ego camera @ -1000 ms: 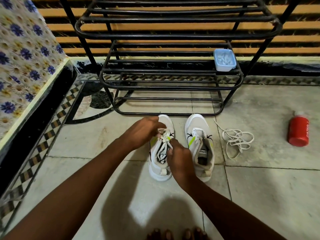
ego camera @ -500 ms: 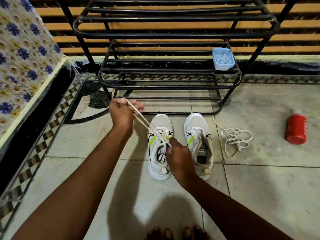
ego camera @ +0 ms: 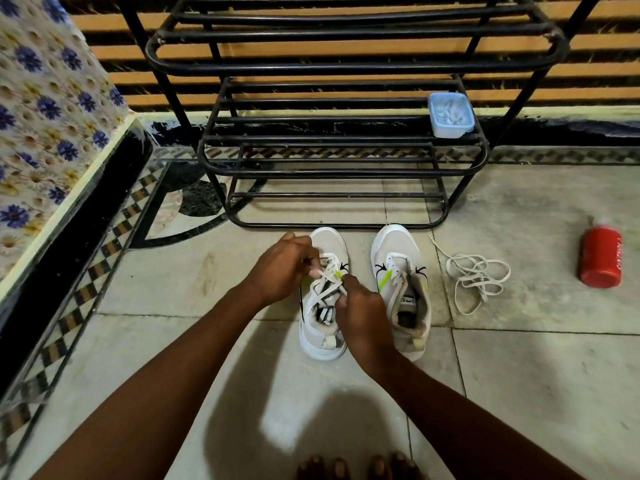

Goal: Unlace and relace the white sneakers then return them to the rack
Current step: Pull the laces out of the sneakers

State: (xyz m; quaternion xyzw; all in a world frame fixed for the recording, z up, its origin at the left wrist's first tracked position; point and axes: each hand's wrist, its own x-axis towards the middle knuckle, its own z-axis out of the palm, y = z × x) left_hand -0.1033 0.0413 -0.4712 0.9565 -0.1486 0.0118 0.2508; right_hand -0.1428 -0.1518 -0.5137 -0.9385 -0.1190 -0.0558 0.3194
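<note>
**Entry: two white sneakers on the floor, one lace in hand**

Item 1. Left sneaker (ego camera: 320, 341), white with a lime stripe, stood at the centre of the frame on the tiled floor (ego camera: 536, 393), toe toward the rack. Its lace (ego camera: 325, 277) was partly threaded, crossing over the eyelets.

Item 2. My left hand (ego camera: 284, 268) was over the sneaker's forefoot, its fingers (ego camera: 310, 259) curled and pinching a strand of that lace.

Item 3. My right hand (ego camera: 360, 306) lay over the tongue and right side of the same sneaker, fingers curled round the lace just below my left hand; the exact grip was hidden by my knuckles.

Item 4. Right sneaker (ego camera: 401, 271), just beside the first, stood unlaced with its tongue open.

Item 5. Loose lace (ego camera: 474, 275), a white tangle on the floor right of the unlaced sneaker, apart from it.

Item 6. Black metal rack (ego camera: 339, 168), upper centre, its lowest rail just beyond the toes. A pale blue container (ego camera: 450, 114) sat on the right end of a shelf.

Item 7. Red bottle (ego camera: 601, 259), lying at the right edge.

Item 8. Floral cloth (ego camera: 45, 116), upper left.

Item 9. My toes (ego camera: 360, 467), bottom edge.
</note>
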